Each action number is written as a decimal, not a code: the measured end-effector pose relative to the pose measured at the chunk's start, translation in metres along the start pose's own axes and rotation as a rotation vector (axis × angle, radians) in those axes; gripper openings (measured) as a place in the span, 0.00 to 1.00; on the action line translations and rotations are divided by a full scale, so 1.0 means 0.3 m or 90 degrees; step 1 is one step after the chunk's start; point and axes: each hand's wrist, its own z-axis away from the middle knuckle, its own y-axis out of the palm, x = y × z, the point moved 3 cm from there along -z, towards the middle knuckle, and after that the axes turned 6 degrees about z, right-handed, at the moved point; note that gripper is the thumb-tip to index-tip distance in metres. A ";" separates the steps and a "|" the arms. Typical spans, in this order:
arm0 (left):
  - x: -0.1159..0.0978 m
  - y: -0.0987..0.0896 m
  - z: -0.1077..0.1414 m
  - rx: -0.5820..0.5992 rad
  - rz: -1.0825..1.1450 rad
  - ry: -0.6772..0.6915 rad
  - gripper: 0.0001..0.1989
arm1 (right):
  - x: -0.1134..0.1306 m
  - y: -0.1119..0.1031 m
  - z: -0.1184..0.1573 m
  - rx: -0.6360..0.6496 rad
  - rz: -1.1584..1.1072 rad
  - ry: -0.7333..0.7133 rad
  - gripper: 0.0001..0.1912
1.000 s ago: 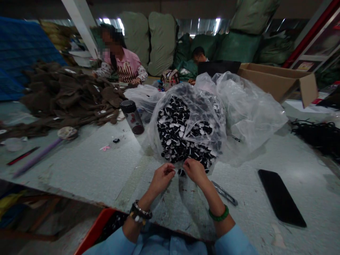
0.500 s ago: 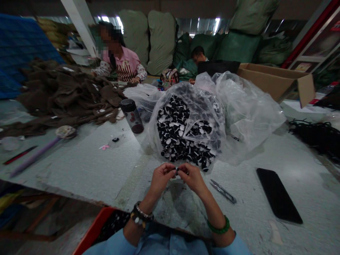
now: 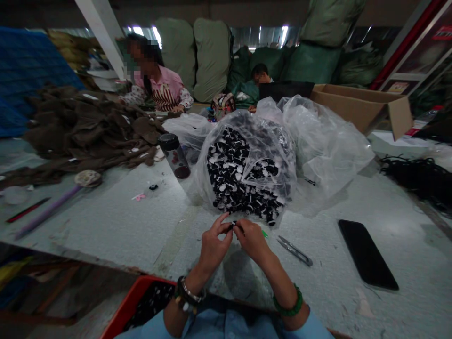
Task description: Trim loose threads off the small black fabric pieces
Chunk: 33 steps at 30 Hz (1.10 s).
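My left hand (image 3: pixel 214 242) and my right hand (image 3: pixel 252 239) meet over the table's near side. Between their fingertips they pinch a small black piece with a bit of white (image 3: pixel 232 225), too small to name. Just beyond my hands lies a clear plastic bag (image 3: pixel 287 181), its mouth towards me, full of small black-and-white pieces (image 3: pixel 226 186). A little green object (image 3: pixel 264 234) shows beside my right hand, partly hidden by it. Thread snips (image 3: pixel 295 250) rest on the table to the right.
A black phone (image 3: pixel 368 254) lies at right. Left of the bag stands a dark-lidded bottle (image 3: pixel 174 155). Brown fabric pieces (image 3: pixel 88 125) are heaped at far left, near a purple stick (image 3: pixel 49 211). A red bin (image 3: pixel 122 313) sits below the table edge. Two people work across the table.
My left index finger has lifted and straightened, while both hands keep their pinch on the piece. The green object has come into sight beside my right hand. The view has shifted slightly.
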 end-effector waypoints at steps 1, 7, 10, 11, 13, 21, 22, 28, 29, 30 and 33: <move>-0.001 0.001 0.003 -0.001 -0.004 -0.003 0.21 | 0.004 -0.001 0.001 0.002 0.041 -0.005 0.08; -0.001 -0.002 -0.001 -0.043 0.087 -0.059 0.20 | 0.024 0.002 0.016 -0.029 0.159 0.000 0.05; 0.010 -0.004 -0.016 -0.058 0.256 -0.127 0.22 | 0.039 0.006 0.030 -0.062 0.144 0.002 0.06; 0.016 -0.005 -0.020 -0.063 0.316 -0.153 0.22 | 0.043 0.006 0.034 -0.068 0.143 0.012 0.06; 0.027 -0.007 -0.022 -0.080 0.427 -0.211 0.23 | 0.050 0.002 0.038 -0.071 0.146 0.038 0.07; 0.010 -0.010 -0.010 0.078 0.657 -0.351 0.19 | -0.001 0.013 0.004 0.068 -0.402 0.104 0.11; 0.003 -0.012 -0.013 0.083 0.634 -0.320 0.19 | -0.012 0.025 0.002 0.095 -0.491 0.125 0.11; 0.005 -0.012 -0.017 0.019 0.428 -0.203 0.16 | -0.036 -0.012 0.027 -0.057 -0.327 0.094 0.10; 0.006 -0.013 -0.016 0.015 0.385 -0.183 0.15 | -0.028 -0.032 0.033 -0.093 -0.242 0.061 0.09; 0.005 -0.013 -0.015 0.013 0.340 -0.162 0.15 | -0.015 -0.048 0.038 -0.111 -0.162 0.022 0.08; -0.011 -0.019 -0.009 0.008 0.192 -0.080 0.13 | 0.027 -0.065 0.039 -0.077 0.053 -0.080 0.07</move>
